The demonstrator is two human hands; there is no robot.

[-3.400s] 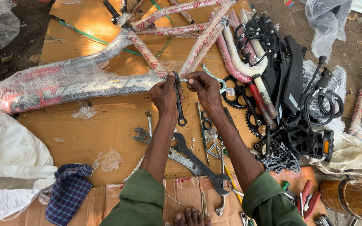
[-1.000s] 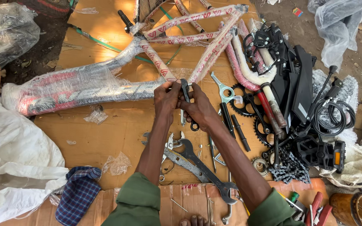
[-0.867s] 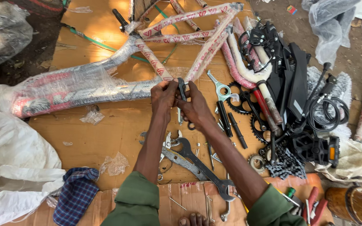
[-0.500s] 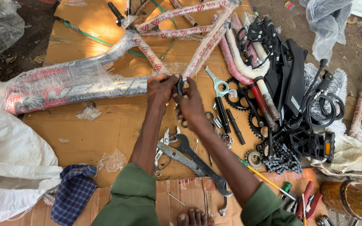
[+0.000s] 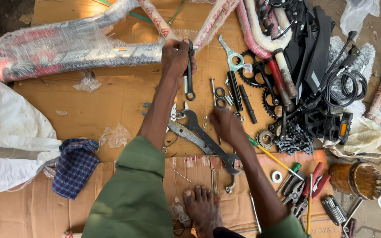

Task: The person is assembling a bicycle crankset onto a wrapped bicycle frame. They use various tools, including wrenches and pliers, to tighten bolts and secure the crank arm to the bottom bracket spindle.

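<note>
Flattened brown cardboard sheets point(image 5: 111, 94) cover the ground as the work surface, parts spread all over.

Left hand point(image 5: 175, 56) is at the top centre, grip closed around the upper end of a slim black ring spanner point(image 5: 190, 70). Spanner hangs roughly vertical, ring end down, top end against the plastic-wrapped red and silver bicycle frame point(image 5: 67, 50) that lies across the upper left.

Right hand point(image 5: 225, 125) is lower and apart from the spanner, hovering above the cardboard near the loose steel bolts and washers point(image 5: 219, 94). It is motion-blurred; cannot tell how wide its grip is or whether it holds anything.

Large grey adjustable wrench point(image 5: 203, 141) lies diagonally between the two forearms. Black chainring with crank point(image 5: 254, 77) and a black pedal with orange reflector point(image 5: 331, 125) sit to the right. Blue checked cloth point(image 5: 75, 165) lies lower left, beside white plastic sacking point(image 5: 9, 132). Bare foot point(image 5: 201, 209) rests on the cardboard at bottom centre.
</note>
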